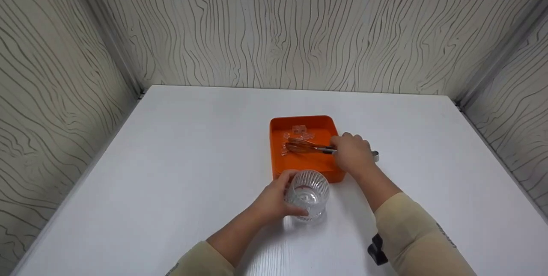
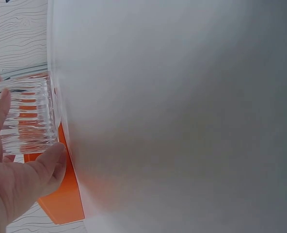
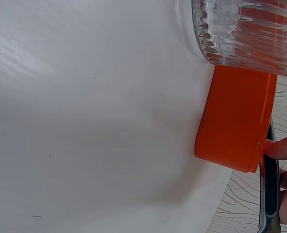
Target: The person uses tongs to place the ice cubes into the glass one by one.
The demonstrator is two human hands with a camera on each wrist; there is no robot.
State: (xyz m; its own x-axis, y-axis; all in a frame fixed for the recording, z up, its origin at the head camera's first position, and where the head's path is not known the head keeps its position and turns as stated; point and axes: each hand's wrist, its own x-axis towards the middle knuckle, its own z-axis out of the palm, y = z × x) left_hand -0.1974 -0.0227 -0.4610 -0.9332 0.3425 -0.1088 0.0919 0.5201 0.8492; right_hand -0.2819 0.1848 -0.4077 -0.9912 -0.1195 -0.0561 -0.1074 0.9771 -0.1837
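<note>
1. White table (image 1: 192,147) is lit kinda shiny, dotted with dark specks (image 3: 50,156).
2. Far wall (image 1: 278,28) is covered in squiggly woodgrain lines.
3. Same pattern's been used on the left wall (image 1: 43,96) and right wall (image 1: 526,130).
4. Far corners are edged with grey strips (image 1: 102,28).

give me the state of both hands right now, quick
Left hand: holding the clear ribbed glass.
Right hand: holding the tongs, tips over the orange tray.
</note>
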